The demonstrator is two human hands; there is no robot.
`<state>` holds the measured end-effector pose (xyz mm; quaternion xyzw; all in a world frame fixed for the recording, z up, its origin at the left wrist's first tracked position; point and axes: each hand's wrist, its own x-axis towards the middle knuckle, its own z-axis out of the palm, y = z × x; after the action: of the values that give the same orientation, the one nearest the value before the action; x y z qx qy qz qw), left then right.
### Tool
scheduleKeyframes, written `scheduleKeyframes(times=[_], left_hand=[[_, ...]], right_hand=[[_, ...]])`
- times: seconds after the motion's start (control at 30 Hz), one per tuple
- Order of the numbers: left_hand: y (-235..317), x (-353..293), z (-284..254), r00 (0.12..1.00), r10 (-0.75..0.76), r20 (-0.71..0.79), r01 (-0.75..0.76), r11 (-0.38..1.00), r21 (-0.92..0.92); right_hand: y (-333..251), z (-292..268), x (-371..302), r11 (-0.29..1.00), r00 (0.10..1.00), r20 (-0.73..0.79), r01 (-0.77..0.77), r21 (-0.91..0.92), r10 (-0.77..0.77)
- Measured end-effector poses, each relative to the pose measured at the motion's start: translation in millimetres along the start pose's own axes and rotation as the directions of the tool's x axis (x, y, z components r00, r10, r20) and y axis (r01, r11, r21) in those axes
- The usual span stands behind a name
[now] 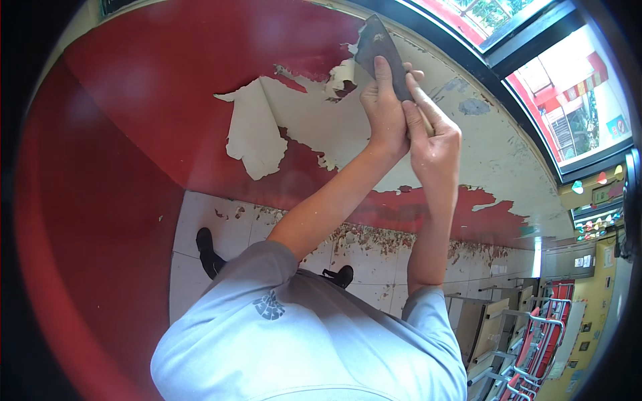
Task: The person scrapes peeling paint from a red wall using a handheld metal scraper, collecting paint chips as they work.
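Against the wall, a paint scraper [379, 48] with a wide dark blade points up and a little left. My left hand [386, 115] grips it low on the blade, its thumb laid along the flat face. My right hand [436, 137] is wrapped round the pale handle, of which only a short piece shows between the fingers. The blade's tip lies at the ragged edge of the red paint [200, 47], beside a curled paint strip [342, 77]. Left of my hands, a large loose paint flap [255, 130] hangs with its pale back showing.
Bared pale wall [491, 150] stretches to the right, under a dark-framed window [568, 93]. Paint chips [374, 240] litter the white tiled floor [267, 224] along the wall's foot, near my shoes. Stacked chairs with metal frames [535, 334] stand at the lower right.
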<state>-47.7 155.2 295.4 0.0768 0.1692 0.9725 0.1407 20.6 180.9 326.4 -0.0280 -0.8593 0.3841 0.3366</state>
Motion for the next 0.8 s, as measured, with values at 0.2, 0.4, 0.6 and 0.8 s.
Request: scheduleKeyframes(times=[0.2, 0.4, 0.6, 0.8], left_hand=[[-11.9, -2.3, -41.9, 0.993, -0.059, 0.099, 0.033, 0.968, 0.249], [28.9, 8.1, -33.0, 0.991, -0.031, 0.131, -0.026, 0.909, 0.415], [16.9, -4.2, -50.1, 0.992, -0.116, 0.049, 0.074, 0.855, 0.513], [33.8, 5.0, -35.3, 0.99, -0.108, 0.09, 0.043, 0.841, 0.539]], right_hand=[[49.1, 25.3, -45.7, 0.984, 0.989, -0.091, -0.107, 0.143, 0.12], [36.1, 59.2, -38.0, 0.971, 0.964, -0.234, -0.071, 0.228, 0.126], [39.7, 66.4, -55.6, 0.988, 0.952, -0.28, -0.089, 0.128, 0.122], [36.2, 68.8, -50.3, 0.977, 0.958, -0.267, -0.05, 0.208, 0.106]])
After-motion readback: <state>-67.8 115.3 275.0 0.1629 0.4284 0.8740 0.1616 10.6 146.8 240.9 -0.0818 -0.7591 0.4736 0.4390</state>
